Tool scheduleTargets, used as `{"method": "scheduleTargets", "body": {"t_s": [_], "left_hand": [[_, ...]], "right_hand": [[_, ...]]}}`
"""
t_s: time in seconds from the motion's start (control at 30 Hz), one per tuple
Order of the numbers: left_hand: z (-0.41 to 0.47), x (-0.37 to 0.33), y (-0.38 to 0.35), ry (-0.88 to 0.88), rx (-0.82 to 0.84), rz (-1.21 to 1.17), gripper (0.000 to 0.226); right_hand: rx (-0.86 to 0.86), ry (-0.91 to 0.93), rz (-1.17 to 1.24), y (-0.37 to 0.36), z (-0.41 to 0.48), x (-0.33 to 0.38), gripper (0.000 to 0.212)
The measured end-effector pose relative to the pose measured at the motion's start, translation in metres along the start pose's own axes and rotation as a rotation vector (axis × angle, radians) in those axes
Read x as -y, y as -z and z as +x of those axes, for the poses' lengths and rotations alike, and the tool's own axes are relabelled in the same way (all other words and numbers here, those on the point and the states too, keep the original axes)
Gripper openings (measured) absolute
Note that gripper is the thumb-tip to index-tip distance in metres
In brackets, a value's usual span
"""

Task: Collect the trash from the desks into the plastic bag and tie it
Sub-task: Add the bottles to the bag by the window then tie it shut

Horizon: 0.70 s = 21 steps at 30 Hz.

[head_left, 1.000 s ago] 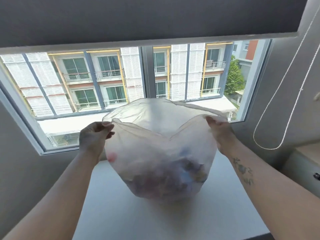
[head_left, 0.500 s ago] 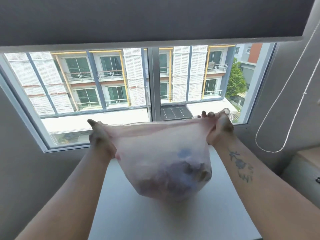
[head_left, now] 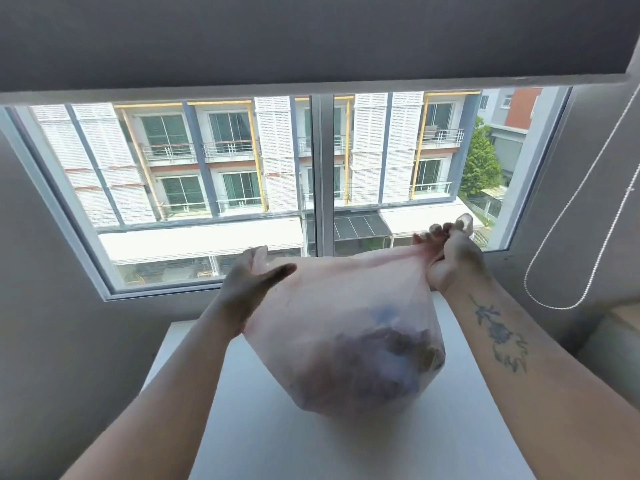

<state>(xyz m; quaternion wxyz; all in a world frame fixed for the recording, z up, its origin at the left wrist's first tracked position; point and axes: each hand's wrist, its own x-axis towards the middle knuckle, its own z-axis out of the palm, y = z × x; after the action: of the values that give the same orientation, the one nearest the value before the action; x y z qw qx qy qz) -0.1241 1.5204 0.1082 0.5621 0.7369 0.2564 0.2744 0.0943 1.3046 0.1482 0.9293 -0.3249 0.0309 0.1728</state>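
A translucent plastic bag (head_left: 332,327) hangs above the white desk (head_left: 277,445), its bottom bulging with dark crumpled trash (head_left: 377,362). My right hand (head_left: 450,254) is clenched on the bag's right top corner, with the plastic bunched in its fist. My left hand (head_left: 249,282) holds the left top corner between thumb and fingers, the thumb pointing right across the plastic. The bag's mouth is pulled flat and shut between the two hands.
A wide window (head_left: 311,188) fills the wall behind the desk, with a dark roller blind (head_left: 311,39) lowered over its top. The blind's bead cord (head_left: 568,244) hangs in a loop at the right. A low cabinet (head_left: 616,341) stands at the right edge.
The bag's mouth was held wide open a second ago; it has been drawn flat. Both hands have moved right, and the right hand has bunched its corner into a fist.
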Motion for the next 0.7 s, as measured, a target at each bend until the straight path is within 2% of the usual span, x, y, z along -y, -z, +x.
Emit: {"method": "scheduleTargets", "body": {"t_s": [0.1,0.17,0.2,0.27,0.33,0.37,0.43,0.53,0.63,0.7], "left_hand": [[-0.003,0.003,-0.001,0.094,-0.03,-0.159,0.12],[-0.01,0.01,0.0,0.216,0.054,-0.115,0.12],[-0.015,0.014,0.001,0.266,0.115,-0.081,0.109],[-0.023,0.021,0.002,0.277,0.233,0.009,0.073],[-0.023,0.028,0.001,0.231,0.196,0.07,0.047],[-0.022,0.029,0.0,0.218,0.125,0.018,0.043],[-0.02,0.023,-0.007,0.222,0.026,-0.314,0.034],[-0.014,0.012,-0.017,0.24,0.031,-0.715,0.042],[-0.009,0.002,-0.022,0.29,0.025,-0.916,0.052],[-0.006,-0.006,-0.023,0.266,-0.018,-1.017,0.046]], "right_hand": [[-0.029,0.016,0.054,0.001,-0.004,-0.002,0.033],[-0.055,0.037,0.077,0.002,-0.008,-0.003,0.032],[-0.063,0.036,0.091,0.003,-0.009,-0.002,0.033],[-0.062,0.019,0.095,0.006,-0.01,-0.002,0.033],[-0.064,0.011,0.061,0.009,-0.011,-0.004,0.033],[-0.066,0.018,0.047,0.01,-0.011,-0.006,0.031],[-0.048,0.022,0.021,0.012,-0.011,-0.009,0.03],[-0.018,0.002,-0.006,0.013,-0.013,-0.016,0.035],[-0.045,-0.027,0.001,0.017,-0.014,-0.024,0.029],[-0.124,-0.006,-0.045,0.019,-0.016,-0.027,0.031]]}}
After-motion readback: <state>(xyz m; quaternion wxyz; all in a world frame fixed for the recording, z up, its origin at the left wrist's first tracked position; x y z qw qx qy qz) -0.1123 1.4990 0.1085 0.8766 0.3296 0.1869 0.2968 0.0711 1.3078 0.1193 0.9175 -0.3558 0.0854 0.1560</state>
